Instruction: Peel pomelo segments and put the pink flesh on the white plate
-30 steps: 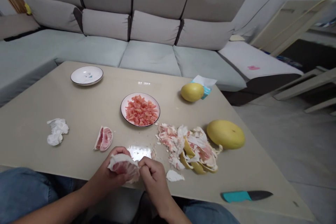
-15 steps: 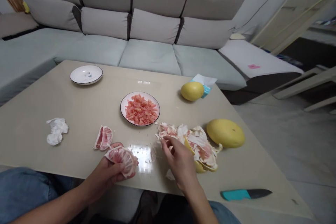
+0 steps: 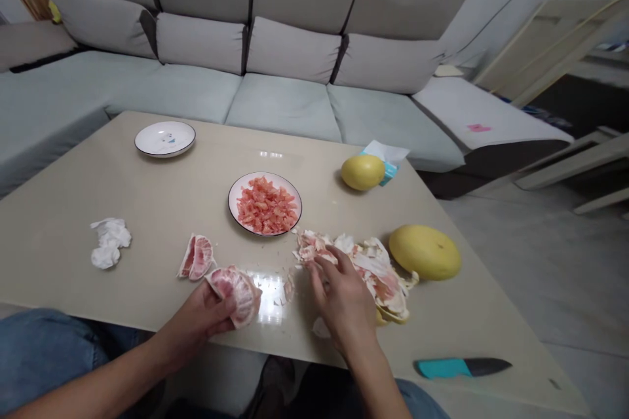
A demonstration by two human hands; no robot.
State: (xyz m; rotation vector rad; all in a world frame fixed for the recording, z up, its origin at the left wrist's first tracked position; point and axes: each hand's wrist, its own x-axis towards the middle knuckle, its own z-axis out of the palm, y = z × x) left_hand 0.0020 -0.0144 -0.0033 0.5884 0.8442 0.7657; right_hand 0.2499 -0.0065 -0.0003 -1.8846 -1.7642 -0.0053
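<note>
My left hand point(image 3: 209, 311) is closed around a piece of pink pomelo point(image 3: 237, 294), held just over the table's near edge. Behind it on the table lie further pomelo segments point(image 3: 197, 256), pink with pale membrane. Over the left side of a heap of pomelo peel and membrane point(image 3: 378, 268), my right hand point(image 3: 344, 298) has its fingers apart, and I see nothing in them. A plate point(image 3: 232, 211) with a dark rim bears a mound of peeled pink pomelo flesh point(image 3: 268, 206) beyond both hands.
Two whole yellow pomelos, a larger one point(image 3: 425, 252) and a smaller one point(image 3: 362, 172) by a tissue pack point(image 3: 390, 171), are at right. A turquoise-handled knife point(image 3: 462, 366) lies near the front edge. Crumpled tissue point(image 3: 111, 242) and another plate point(image 3: 164, 139) are at left.
My right hand's fingers have spread apart over the peel heap. My left hand has turned the pomelo piece slightly more upright. The view has shifted a little.
</note>
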